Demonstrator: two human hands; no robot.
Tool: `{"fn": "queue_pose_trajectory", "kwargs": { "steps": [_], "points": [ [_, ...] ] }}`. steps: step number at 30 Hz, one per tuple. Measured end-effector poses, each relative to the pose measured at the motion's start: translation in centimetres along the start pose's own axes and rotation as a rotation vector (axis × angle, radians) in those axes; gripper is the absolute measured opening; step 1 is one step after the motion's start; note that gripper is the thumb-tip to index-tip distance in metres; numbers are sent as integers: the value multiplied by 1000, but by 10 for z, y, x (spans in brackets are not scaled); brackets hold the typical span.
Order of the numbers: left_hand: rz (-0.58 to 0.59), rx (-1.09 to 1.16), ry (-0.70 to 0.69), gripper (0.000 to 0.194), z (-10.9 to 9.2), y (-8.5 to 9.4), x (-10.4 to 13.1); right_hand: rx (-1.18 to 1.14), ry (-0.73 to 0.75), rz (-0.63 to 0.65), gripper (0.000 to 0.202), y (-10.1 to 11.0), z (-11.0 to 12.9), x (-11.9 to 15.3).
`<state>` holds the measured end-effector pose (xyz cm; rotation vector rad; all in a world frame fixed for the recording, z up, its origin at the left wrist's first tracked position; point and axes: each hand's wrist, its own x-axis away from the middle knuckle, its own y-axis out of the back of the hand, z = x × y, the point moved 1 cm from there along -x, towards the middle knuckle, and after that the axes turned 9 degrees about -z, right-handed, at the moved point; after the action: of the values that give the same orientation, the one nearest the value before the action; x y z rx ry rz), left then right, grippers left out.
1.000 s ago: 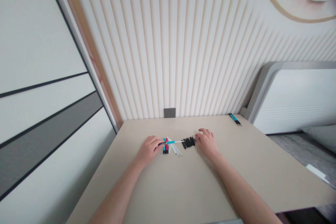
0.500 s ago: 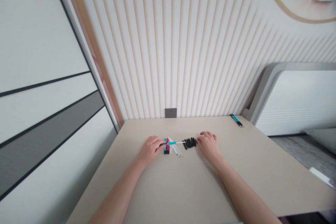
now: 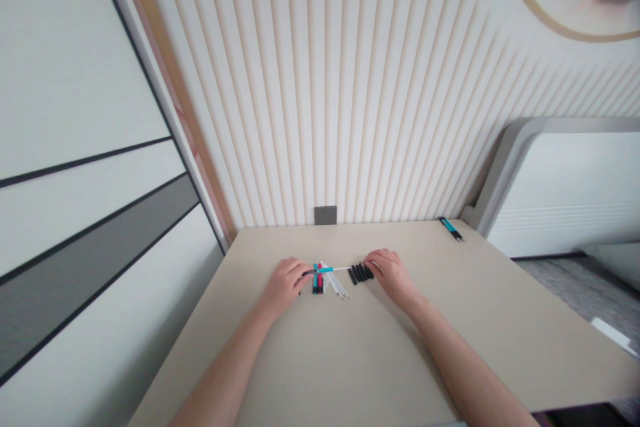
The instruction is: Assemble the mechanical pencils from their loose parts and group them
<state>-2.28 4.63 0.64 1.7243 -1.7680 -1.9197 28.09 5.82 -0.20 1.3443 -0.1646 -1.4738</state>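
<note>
Holding blue pen [image 3: 325, 270], left hand [image 3: 287, 285], right hand [image 3: 394, 275] at black parts [image 3: 359, 273]

Both bare forearms, extending from the lower edge of the view and converging toward the center. Left hand [image 3: 287, 285]: palm down, fingers curled, thumb and fingertips brought together in a pinch directed inward. Right hand [image 3: 392, 273]: wrist slightly bent, fingers arched and angled inward, thumb beneath the index finger. The two hands lie apart, roughly level.
</note>
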Motion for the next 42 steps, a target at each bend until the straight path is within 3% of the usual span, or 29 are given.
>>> {"fn": "queue_pose_trajectory", "kwargs": {
  "steps": [6, 16, 42],
  "points": [
    [5, -11, 15, 16, 0, 0, 0, -51, 78, 5, 22, -1, 12, 1],
    [1, -6, 10, 17, -1, 1, -1, -39, 74, 39, 20, 4, 26, 1],
    [33, 7, -21, 17, -1, 1, -1, 38, 183, 42, 19, 3, 36, 2]
  ]
}}
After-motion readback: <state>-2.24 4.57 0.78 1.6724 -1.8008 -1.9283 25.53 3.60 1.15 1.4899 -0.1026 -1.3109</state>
